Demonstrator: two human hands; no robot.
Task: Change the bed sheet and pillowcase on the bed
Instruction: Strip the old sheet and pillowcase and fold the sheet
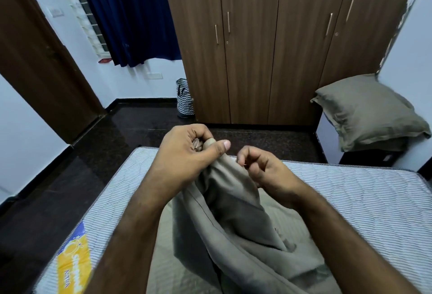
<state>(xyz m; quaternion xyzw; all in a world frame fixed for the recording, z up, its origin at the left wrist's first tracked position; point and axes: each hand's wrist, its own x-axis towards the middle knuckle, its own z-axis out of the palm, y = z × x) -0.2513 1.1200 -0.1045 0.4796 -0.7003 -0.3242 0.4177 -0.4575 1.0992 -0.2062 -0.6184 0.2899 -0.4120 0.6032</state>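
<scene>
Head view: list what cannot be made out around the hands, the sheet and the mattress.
- Right hand: fingers curl at the sheet edge; whether they pinch it is unclear.
- Left hand: its fist hides how much cloth it bunches.
- Mattress: near end cut off by the bottom edge, middle covered by the sheet and arms.
- Yellow label: print too blurred to read.
- Basket: contents not visible.

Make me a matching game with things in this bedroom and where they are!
Things:
1. olive sheet
2. pillow
3. zigzag basket
4. curtain

Places:
A. on the floor beside the wardrobe
B. hanging over the window
C. on the stand at the right
D. bunched in the left hand, draped over the bare mattress

Pairs: 1-D, 2-C, 3-A, 4-B
</scene>
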